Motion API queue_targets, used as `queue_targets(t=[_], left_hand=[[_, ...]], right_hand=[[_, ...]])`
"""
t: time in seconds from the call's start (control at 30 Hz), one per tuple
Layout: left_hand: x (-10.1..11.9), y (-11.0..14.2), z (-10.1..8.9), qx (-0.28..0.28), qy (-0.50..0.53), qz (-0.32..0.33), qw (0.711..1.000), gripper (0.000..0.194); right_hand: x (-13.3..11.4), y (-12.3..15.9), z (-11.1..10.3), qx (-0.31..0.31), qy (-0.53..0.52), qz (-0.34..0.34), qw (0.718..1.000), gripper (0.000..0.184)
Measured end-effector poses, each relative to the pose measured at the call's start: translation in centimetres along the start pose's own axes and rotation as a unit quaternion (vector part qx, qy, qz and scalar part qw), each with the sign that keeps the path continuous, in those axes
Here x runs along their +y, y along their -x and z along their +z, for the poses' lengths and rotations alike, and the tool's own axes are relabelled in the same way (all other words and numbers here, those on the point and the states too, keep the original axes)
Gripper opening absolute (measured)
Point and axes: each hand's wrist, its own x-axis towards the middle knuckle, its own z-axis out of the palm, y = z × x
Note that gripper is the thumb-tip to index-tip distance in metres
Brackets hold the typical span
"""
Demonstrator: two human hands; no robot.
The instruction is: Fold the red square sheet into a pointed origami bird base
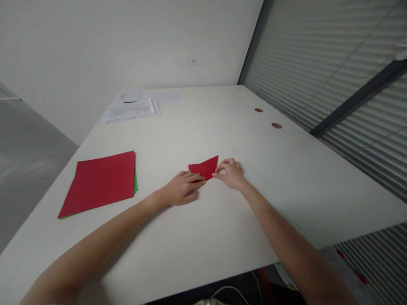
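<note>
A small folded piece of red paper (205, 167) lies on the white table between my two hands, its upper right corner pointing up and away. My left hand (183, 188) rests flat on the table with its fingers stretched over the paper's lower left edge. At the paper's right side, my right hand (231, 173) pinches its edge between thumb and index finger, the other fingers curled.
Left of my arm lies a stack of red paper sheets (101, 182) with a green sheet (135, 181) showing underneath. Written papers (130, 111) sit at the far left of the table (203, 245). Two round holes (276, 126) pierce the tabletop near the window blinds (318, 63).
</note>
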Motion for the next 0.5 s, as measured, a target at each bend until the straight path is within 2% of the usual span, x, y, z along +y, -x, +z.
queue_targets(t=[0.17, 0.23, 0.27, 0.3, 0.37, 0.43, 0.5], left_hand=[[-0.1, 0.0, 0.0, -0.002, -0.002, 0.009, 1.000, 0.046], [-0.1, -0.1, 0.0, -0.001, -0.005, 0.008, 1.000, 0.045], [-0.1, -0.1, 0.0, -0.002, -0.006, 0.009, 1.000, 0.045], [-0.1, -0.1, 0.0, -0.002, -0.008, 0.009, 1.000, 0.044], [0.0, -0.1, -0.1, -0.001, -0.009, 0.008, 1.000, 0.044], [-0.1, -0.1, -0.1, -0.001, -0.007, 0.007, 1.000, 0.044], [-0.1, -0.1, -0.1, -0.001, 0.000, 0.006, 1.000, 0.046]], right_hand=[[-0.4, 0.0, -0.4, -0.022, -0.011, 0.024, 0.999, 0.008], [-0.3, 0.1, -0.5, -0.008, -0.026, 0.034, 0.999, 0.004], [-0.3, 0.1, -0.5, 0.003, -0.043, 0.026, 0.999, 0.013], [-0.3, 0.2, -0.5, 0.011, -0.067, 0.002, 0.998, 0.025], [-0.5, 0.4, -0.2, 0.015, -0.119, -0.099, 0.988, 0.045], [-0.8, 0.6, 0.2, 0.001, -0.143, -0.221, 0.965, 0.051], [-1.1, 0.7, 0.7, -0.010, -0.133, -0.286, 0.949, 0.048]])
